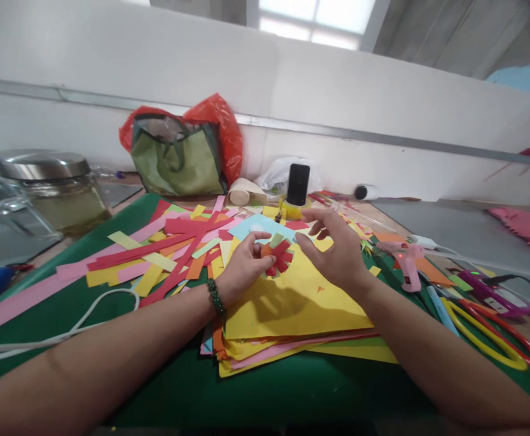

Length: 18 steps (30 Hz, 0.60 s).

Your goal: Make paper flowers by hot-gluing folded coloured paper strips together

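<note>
My left hand (pixel 247 260), with a dark green bead bracelet (pixel 216 298) at the wrist, pinches a small paper flower (pixel 282 254). Red and pale green petals fan out from its orange base. To the right of the flower, my right hand (pixel 335 248) is raised, fingers apart and slightly curled, with nothing visible in it. Both hands are above a stack of yellow paper sheets (pixel 292 309) with pink and orange sheets lower down. A light blue sheet (pixel 247 226) lies just beyond the left hand.
Coloured paper strips (pixel 156 248) spread across the green mat (pixel 165 375) at left. A glass jug (pixel 60 200), green bag (pixel 178 160) and phone (pixel 298 184) stand behind. At right lie a pink glue gun (pixel 409 266), scissors (pixel 487 333) and a purple power strip (pixel 494 295).
</note>
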Motion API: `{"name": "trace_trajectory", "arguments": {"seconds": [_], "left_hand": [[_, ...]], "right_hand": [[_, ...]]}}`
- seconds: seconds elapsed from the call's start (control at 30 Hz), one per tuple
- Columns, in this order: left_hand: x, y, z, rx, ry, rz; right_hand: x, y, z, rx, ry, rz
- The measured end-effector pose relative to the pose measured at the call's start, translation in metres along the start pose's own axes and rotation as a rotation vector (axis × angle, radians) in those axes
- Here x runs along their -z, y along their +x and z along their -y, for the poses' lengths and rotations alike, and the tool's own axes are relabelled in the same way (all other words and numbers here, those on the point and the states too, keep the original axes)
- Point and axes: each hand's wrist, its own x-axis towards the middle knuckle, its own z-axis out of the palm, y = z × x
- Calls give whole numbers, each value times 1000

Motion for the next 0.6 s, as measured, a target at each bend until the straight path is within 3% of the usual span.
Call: {"name": "trace_trajectory", "arguments": {"seconds": [0.07,0.17,0.23,0.6], "left_hand": [[-1,-1,-2,3,-17,-20],[-2,-1,-3,11,-33,-31],[-2,-1,-3,15,-47,-32],[-2,-1,-2,-1,-60,36]], "right_hand": [[0,2,-5,-153,135,79],[-6,3,-8,-404,356,296],[-12,2,-6,-479,436,376],[-21,-5,3,-360,411,336]]}}
